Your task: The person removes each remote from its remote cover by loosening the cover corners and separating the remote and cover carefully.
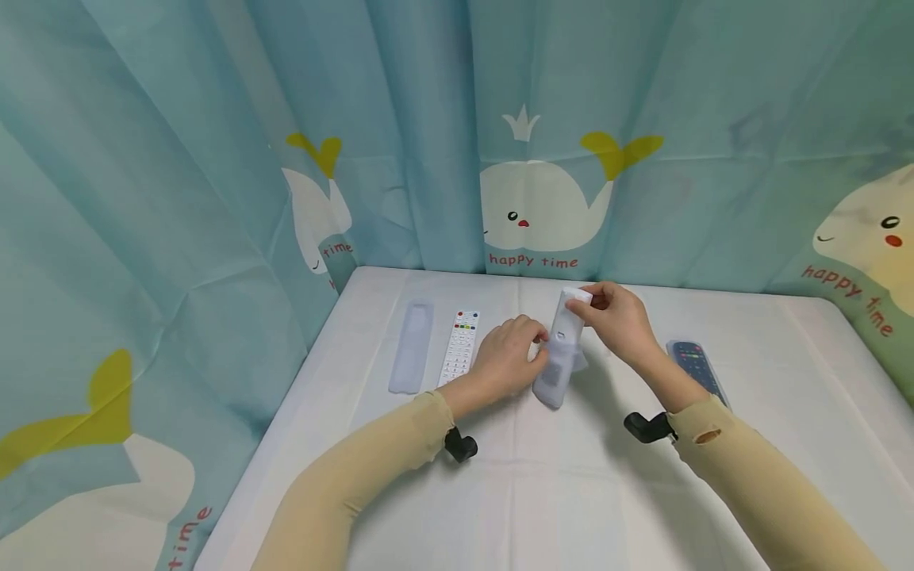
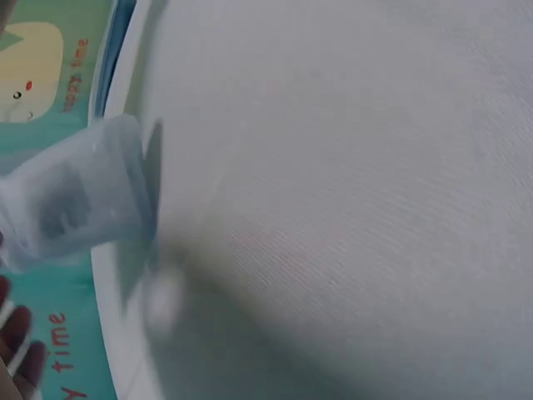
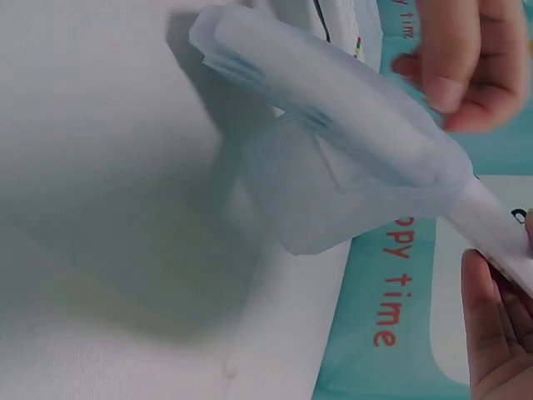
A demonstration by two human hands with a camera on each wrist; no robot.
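Note:
My right hand [image 1: 621, 321] pinches the top end of a white remote [image 1: 569, 321], also visible in the right wrist view, where the right hand [image 3: 500, 333] grips its bare end. A translucent sleeve [image 1: 553, 381] covers the remote's lower part, tilted above the table, with a loose flap at its side. Beside the sleeve's left edge is my left hand [image 1: 503, 357], fingers loosely bent, thumb and fingertip apart. The right wrist view has the left hand [image 3: 470, 62] close to the sleeve [image 3: 333, 108]; contact is unclear. The left wrist view shows the sleeve's end [image 2: 83, 196].
To the left, a flat translucent sleeve [image 1: 412, 349] lies beside a white remote [image 1: 460, 345] with coloured buttons, partly behind the left forearm. A dark remote [image 1: 694, 363] lies at the right, partly behind the right forearm. A patterned curtain [image 1: 428, 198] stands behind the white table [image 1: 457, 507].

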